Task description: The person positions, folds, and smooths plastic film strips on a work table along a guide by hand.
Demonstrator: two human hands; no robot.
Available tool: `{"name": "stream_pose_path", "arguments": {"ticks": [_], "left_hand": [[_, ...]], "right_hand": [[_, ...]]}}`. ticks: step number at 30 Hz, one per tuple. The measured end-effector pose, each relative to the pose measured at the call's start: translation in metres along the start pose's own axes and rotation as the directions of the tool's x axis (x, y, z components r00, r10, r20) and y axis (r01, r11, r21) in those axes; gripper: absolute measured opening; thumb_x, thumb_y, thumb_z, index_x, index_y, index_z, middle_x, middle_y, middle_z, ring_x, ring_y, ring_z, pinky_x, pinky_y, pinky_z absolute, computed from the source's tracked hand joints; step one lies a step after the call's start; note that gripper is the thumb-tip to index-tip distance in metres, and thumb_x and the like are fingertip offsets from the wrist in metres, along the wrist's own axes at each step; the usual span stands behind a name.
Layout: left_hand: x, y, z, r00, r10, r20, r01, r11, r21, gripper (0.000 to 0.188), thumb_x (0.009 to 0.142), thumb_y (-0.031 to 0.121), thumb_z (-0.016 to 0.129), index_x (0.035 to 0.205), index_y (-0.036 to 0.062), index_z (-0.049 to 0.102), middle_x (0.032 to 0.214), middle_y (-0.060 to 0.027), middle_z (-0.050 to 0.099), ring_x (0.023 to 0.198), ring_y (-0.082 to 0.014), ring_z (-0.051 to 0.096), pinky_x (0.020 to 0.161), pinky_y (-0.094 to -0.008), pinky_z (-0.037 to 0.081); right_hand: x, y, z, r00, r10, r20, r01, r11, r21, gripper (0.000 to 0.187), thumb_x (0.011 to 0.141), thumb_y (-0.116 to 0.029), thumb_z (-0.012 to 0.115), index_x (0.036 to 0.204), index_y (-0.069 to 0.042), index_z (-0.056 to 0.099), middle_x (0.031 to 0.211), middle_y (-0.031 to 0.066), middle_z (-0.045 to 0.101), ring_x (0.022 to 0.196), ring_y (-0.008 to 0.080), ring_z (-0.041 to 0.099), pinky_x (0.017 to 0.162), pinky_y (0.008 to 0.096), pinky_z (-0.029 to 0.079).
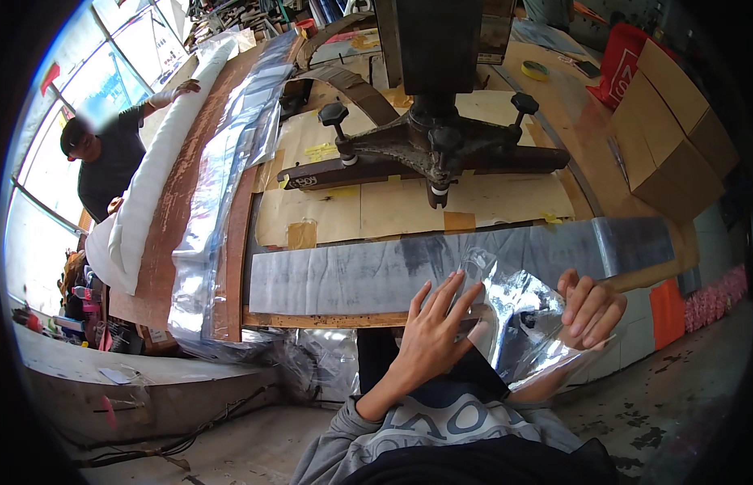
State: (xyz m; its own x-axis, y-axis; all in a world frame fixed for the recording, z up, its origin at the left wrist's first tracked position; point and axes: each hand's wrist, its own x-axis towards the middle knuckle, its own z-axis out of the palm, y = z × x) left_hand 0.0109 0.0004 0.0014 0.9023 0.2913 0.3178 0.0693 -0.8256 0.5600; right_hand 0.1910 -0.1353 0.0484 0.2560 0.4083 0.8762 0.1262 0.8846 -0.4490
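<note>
In front of my body a crinkled clear plastic sheet [518, 315] is held up, catching bright reflections. At its right edge, my right hand [591, 311] has its fingers curled over the film and grips it. My left hand [435, 333] is beside the sheet's left edge with fingers stretched and spread; whether they touch the film I cannot tell. Just beyond both hands, a long grey translucent strip [336, 279] lies along the near edge of the work table. Above the table's paper-covered middle stands a dark metal press head [441, 141] with spread arms and knobs.
Left of the press lie long clear plastic sheets [223, 186] and a white roll [162, 162], with a person [109, 162] touching the roll. An open cardboard box [672, 137], a red bag [623, 65] and a yellow tape roll [535, 70] are on the right.
</note>
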Motion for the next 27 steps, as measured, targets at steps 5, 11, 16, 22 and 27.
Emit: {"name": "stream_pose_path", "arguments": {"ticks": [5, 11, 16, 22, 27], "left_hand": [[0.011, 0.014, 0.007, 0.986, 0.135, -0.102, -0.156, 0.959, -0.237, 0.040, 0.087, 0.017, 0.058, 0.126, 0.0088, 0.053, 0.120, -0.0131, 0.057, 0.112, -0.0266, 0.054, 0.096, -0.0377, 0.041], [0.014, 0.014, -0.017, 0.954, -0.199, 0.225, 0.299, 0.698, -0.651, 0.027, 0.093, 0.018, 0.049, 0.115, 0.0052, 0.058, 0.093, -0.0077, 0.069, 0.066, -0.0121, 0.055, 0.065, -0.0273, 0.044], [-0.002, 0.008, -0.017, 0.995, -0.070, 0.073, 0.100, 0.775, -0.624, 0.020, 0.089, 0.015, 0.055, 0.104, 0.0046, 0.063, 0.097, -0.0092, 0.068, 0.077, -0.0208, 0.066, 0.073, -0.0299, 0.050], [-0.010, 0.007, -0.019, 0.999, 0.035, -0.012, -0.036, 0.848, -0.530, 0.018, 0.084, 0.012, 0.060, 0.099, 0.0030, 0.065, 0.097, -0.0093, 0.067, 0.095, -0.0258, 0.063, 0.086, -0.0355, 0.047], [-0.018, 0.011, -0.023, 0.993, -0.114, 0.025, 0.108, 0.817, -0.567, 0.016, 0.084, 0.011, 0.061, 0.097, 0.0021, 0.065, 0.091, -0.0074, 0.069, 0.080, -0.0234, 0.066, 0.078, -0.0338, 0.049]], "right_hand": [[0.027, 0.012, 0.009, 0.913, 0.270, -0.307, -0.349, 0.906, -0.239, 0.019, 0.087, -0.014, 0.058, 0.070, -0.004, 0.059, 0.061, 0.0101, 0.063, 0.043, 0.0176, 0.057, 0.047, 0.0271, 0.045], [0.030, 0.070, 0.020, 0.384, 0.621, -0.683, -0.863, -0.021, -0.505, 0.018, 0.086, -0.012, 0.059, 0.080, 0.005, 0.062, 0.052, 0.0077, 0.059, 0.036, 0.0117, 0.051, 0.037, 0.0245, 0.039], [0.021, 0.057, 0.034, 0.318, 0.651, -0.689, -0.905, -0.009, -0.426, 0.019, 0.085, -0.013, 0.060, 0.079, 0.006, 0.060, 0.050, 0.0069, 0.058, 0.033, 0.0118, 0.049, 0.033, 0.0269, 0.036], [0.011, 0.045, 0.047, 0.312, 0.635, -0.706, -0.929, 0.047, -0.368, 0.018, 0.087, -0.012, 0.056, 0.082, 0.004, 0.057, 0.049, 0.0066, 0.056, 0.031, 0.0114, 0.047, 0.031, 0.0269, 0.034], [0.001, 0.043, 0.056, 0.309, 0.611, -0.729, -0.944, 0.103, -0.314, 0.019, 0.089, -0.012, 0.053, 0.080, 0.004, 0.056, 0.049, 0.0066, 0.056, 0.030, 0.0112, 0.047, 0.031, 0.0264, 0.033]]}}
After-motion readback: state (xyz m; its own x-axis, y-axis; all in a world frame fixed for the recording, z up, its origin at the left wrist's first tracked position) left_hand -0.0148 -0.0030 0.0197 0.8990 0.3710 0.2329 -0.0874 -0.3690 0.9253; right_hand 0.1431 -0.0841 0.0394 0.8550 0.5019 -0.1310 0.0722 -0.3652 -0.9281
